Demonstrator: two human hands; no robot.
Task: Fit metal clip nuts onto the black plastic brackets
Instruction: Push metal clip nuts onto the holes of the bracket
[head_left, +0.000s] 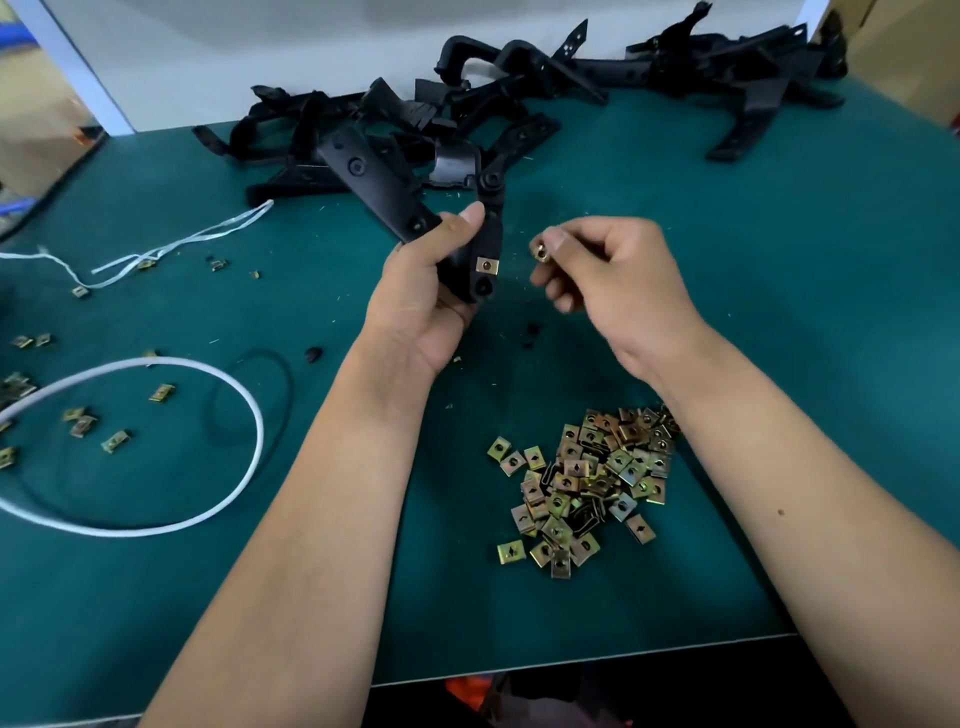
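**Above the green tabletop: second nut on its way to the bracket**

Over the middle of the tabletop (779, 364), a bracket (395, 202) raised in the left hand (421, 291), tilted toward the camera — likely so the free edge of its near arm faces the other hand. Gripped low, fingers wrapped round the lower end and thumb (470, 215) pressed up along the arm, probably to brace it against the push of a clip. Already seated on that arm: one fitted nut (487, 265), clipped over the edge just above the end hole.

Just beside it, apart from the plastic, a loose nut (540, 252) pinched in the right hand (608, 275) between thumb and forefinger, remaining fingers curled loosely beneath and holding nothing. Seemingly being turned to aim its open side at the bracket; exact orientation too small to tell.

Nearer the body, under the right forearm, the nut pile (587, 483) — within easy reach for quick picking. At the far edge, a heap of brackets (467, 104), apparently waiting their turn. To the left, stray nuts (78, 415) scattered round a white cord loop (228, 384) and a length of string (182, 241).
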